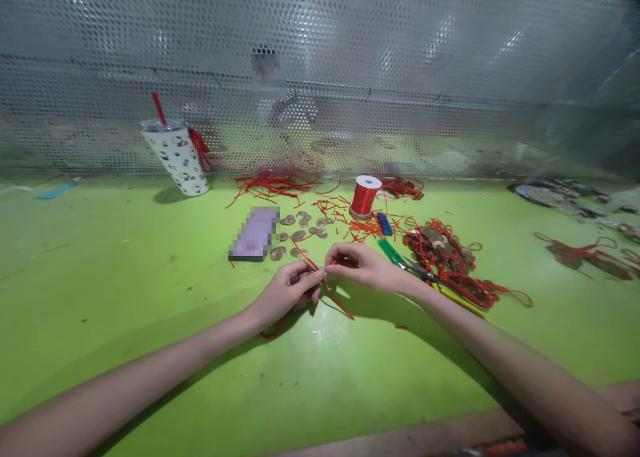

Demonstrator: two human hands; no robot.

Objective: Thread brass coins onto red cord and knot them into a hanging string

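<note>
Low over the middle of the green table, my left hand (295,287) pinches a red cord (340,306) between thumb and fingers. One cord end sticks up past the fingertips and another trails down to the right. Close against it, my right hand (357,264) is closed in a pinch at the same cord, thumb and forefinger together. A red loop (271,332) hangs below my left hand. Whatever else lies inside the left fingers is hidden. Just beyond the hands are several loose round coins (299,234).
Scissors (430,276) with a yellow handle lie by a pile of red-corded coins (440,244) on the right. Behind stand a spool of red cord (365,197) and a blue lighter (385,224). A phone (255,234) and a tumbler (177,157) are left, before a perforated metal panel (320,64).
</note>
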